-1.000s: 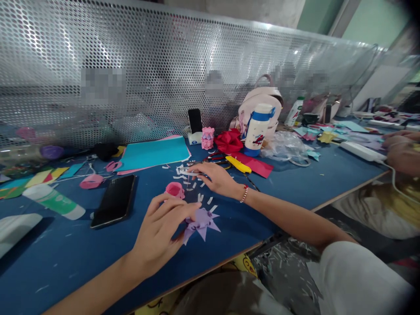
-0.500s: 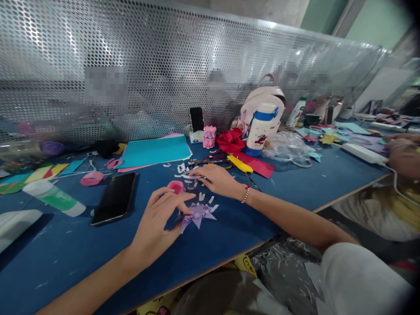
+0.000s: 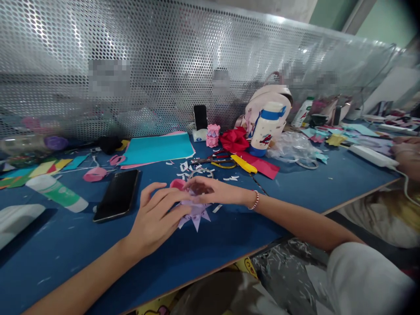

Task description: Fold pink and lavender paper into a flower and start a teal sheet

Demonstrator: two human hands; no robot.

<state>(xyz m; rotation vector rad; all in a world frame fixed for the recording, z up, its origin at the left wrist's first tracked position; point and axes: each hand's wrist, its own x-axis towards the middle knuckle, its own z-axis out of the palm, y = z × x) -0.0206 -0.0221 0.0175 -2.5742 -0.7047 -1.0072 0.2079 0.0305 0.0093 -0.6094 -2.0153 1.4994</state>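
Observation:
A purple folded-paper star [image 3: 197, 214] with pointed tips sits between my two hands, just above or on the blue table. My left hand [image 3: 159, 216] comes at it from the left, fingers bent over its near-left side and closed on it. Its thumb is hidden. From the right, my right hand [image 3: 219, 191] curves its fingers over the star's upper edge and grips it there. Those fingertips are partly covered. A pink paper ring [image 3: 177, 183] stands right behind my left fingers. Beyond my right hand lies a clear ring [image 3: 201, 172], like a tape roll.
White paper scraps [image 3: 185, 166] are strewn behind the hands, near scissors [image 3: 216, 158] and a yellow cutter [image 3: 243, 163]. A black phone [image 3: 117, 195] and glue tube [image 3: 57, 193] lie left. Blue sheets [image 3: 159, 148], a bottle [image 3: 266, 129] and a backpack [image 3: 262, 98] stand farther back.
My right hand has left the scraps and clear ring and come nearer, onto the purple star. My left fingers have moved over the star. The view has shifted slightly.

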